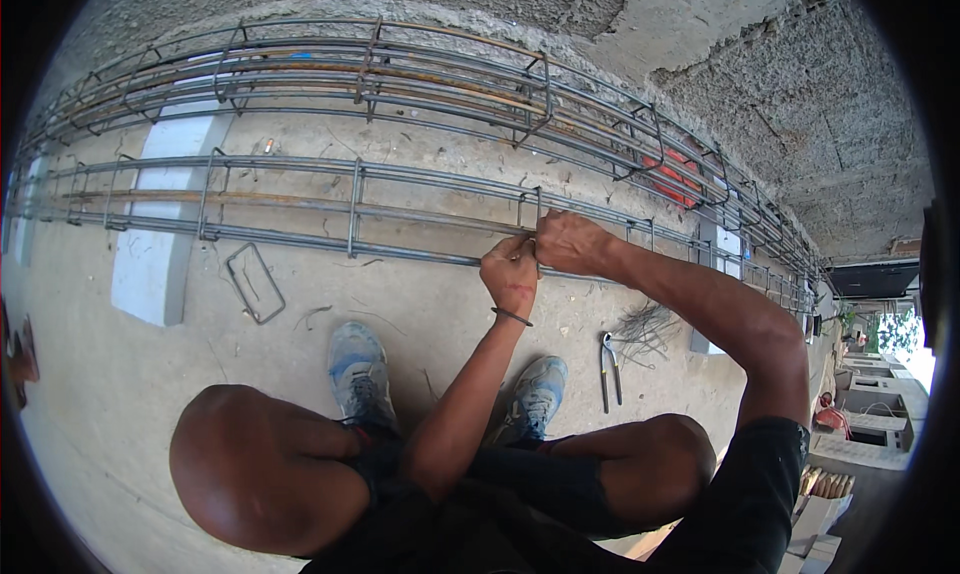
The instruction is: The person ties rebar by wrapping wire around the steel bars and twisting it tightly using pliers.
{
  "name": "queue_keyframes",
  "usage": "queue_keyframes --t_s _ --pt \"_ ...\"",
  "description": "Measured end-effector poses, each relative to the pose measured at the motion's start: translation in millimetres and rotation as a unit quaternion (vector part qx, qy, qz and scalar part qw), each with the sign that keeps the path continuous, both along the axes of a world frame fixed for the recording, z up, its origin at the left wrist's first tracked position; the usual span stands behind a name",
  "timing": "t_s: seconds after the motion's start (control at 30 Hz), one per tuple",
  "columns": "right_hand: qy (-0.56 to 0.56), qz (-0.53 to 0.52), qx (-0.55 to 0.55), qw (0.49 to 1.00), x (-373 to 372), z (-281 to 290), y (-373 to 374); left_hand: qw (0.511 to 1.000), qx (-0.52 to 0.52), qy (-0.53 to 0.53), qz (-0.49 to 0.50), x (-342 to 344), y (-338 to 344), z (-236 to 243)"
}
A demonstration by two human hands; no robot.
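Both my hands meet at the nearer steel rebar cage point(430, 212), a long frame of thin bars with bent stirrups. My left hand point(511, 271) is closed, its fingertips pinched together against the near bars. Directly beside it, my right hand point(572, 242) makes a fist next to an upright stirrup point(538, 202). What lies inside the fingers of either hand is hidden. On the floor to the right of my shoes lie pincers point(610, 369) with dark and yellow handles. A bundle of tie wire point(645, 332) rests beside them.
A second rebar cage point(370, 69) runs along the rough wall behind. White blocks point(160, 259) support the cages. One loose rectangular stirrup point(256, 284) lies on the concrete floor at left. Something red point(672, 177) shows behind the bars. My shoes point(360, 369) stand close in front.
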State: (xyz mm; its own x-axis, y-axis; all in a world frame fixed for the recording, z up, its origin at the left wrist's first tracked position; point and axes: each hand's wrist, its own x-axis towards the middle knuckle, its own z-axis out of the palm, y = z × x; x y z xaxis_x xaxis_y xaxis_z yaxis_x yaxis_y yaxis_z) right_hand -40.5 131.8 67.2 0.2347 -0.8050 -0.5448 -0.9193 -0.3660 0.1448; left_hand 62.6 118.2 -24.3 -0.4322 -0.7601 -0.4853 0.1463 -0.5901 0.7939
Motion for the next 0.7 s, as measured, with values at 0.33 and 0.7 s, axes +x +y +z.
queue_keyframes --t_s 0.33,0.7 --pt "-0.250 -0.482 -0.171 0.822 -22.3 38.4 72.4 0.995 0.099 0.008 -0.024 0.3 4.8 24.0" --pt "-0.093 -0.650 -0.026 0.754 49.9 -120.8 371.5 0.983 0.106 -0.037 -0.146 -5.6 -15.4 22.6"
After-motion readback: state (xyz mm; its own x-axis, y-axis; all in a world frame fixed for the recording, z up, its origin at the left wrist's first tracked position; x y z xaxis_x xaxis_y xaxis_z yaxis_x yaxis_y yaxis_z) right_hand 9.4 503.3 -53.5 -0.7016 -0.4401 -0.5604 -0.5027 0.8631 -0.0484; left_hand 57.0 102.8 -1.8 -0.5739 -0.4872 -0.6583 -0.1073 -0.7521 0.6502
